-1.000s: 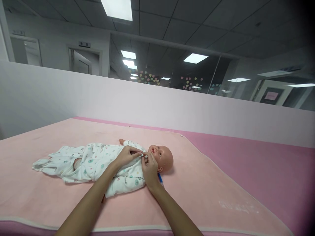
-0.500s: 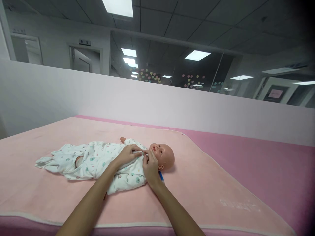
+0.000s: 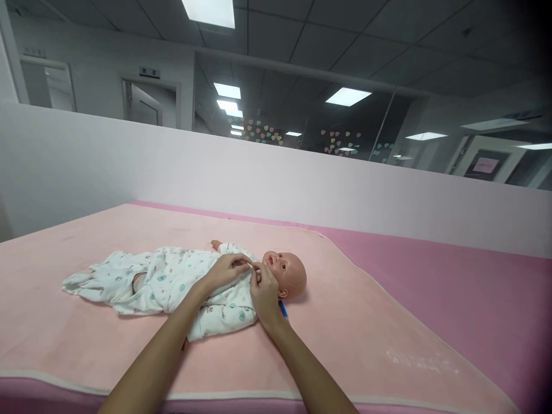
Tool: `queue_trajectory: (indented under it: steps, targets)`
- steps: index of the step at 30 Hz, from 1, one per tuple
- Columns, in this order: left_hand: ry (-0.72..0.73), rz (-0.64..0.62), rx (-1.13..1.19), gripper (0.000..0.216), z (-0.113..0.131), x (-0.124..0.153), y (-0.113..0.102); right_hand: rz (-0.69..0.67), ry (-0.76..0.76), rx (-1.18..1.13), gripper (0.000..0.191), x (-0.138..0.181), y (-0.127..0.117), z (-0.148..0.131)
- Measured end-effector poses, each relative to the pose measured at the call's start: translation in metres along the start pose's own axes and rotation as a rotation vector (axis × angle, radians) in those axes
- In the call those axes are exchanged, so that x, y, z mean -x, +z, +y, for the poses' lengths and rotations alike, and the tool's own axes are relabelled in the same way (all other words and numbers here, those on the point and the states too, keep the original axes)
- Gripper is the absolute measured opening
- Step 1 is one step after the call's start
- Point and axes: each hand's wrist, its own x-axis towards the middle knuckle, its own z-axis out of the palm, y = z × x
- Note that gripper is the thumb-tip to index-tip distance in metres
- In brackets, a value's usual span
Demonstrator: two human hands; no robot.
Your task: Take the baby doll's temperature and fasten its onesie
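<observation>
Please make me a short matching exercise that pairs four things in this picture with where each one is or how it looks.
Things:
1. doll's head
2. romper
3. hands
4. blanket

Descriptions:
A. pale pink, spread under the doll
B. bare, at the right end of the doll
C. pinching the collar below the chin
D. white with small coloured prints

Pairs: 1-B, 2-D, 3-C, 4-A

dolls: one point(image 3: 282, 275)
onesies: one point(image 3: 172, 282)
hands: two, left point(image 3: 224, 271) and right point(image 3: 264, 294)
blankets: one point(image 3: 357, 322)
</observation>
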Motion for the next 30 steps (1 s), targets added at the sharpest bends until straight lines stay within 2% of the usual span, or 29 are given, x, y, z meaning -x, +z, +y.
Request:
queue_trajectory:
  steps: [4, 8, 18, 30]
  targets:
    - [-0.017, 0.047, -0.028, 0.032, -0.0027, -0.0025, -0.0004, -0.004, 0.005, 0.001, 0.018, 0.0, -0.0002, 0.0]
    - [-0.033, -0.002, -0.039, 0.028, -0.0026, -0.0019, 0.0015, -0.013, 0.009, -0.012, 0.018, 0.0001, -0.0016, -0.0013]
    - [-0.046, -0.006, -0.14, 0.027, -0.0003, -0.0001, 0.002, -0.008, -0.016, -0.013, 0.018, -0.0004, -0.0024, -0.0043]
    - [0.011, -0.045, -0.141, 0.029, -0.0027, -0.0007, 0.0022, -0.004, -0.013, 0.021, 0.02, 0.0005, -0.0012, -0.0032]
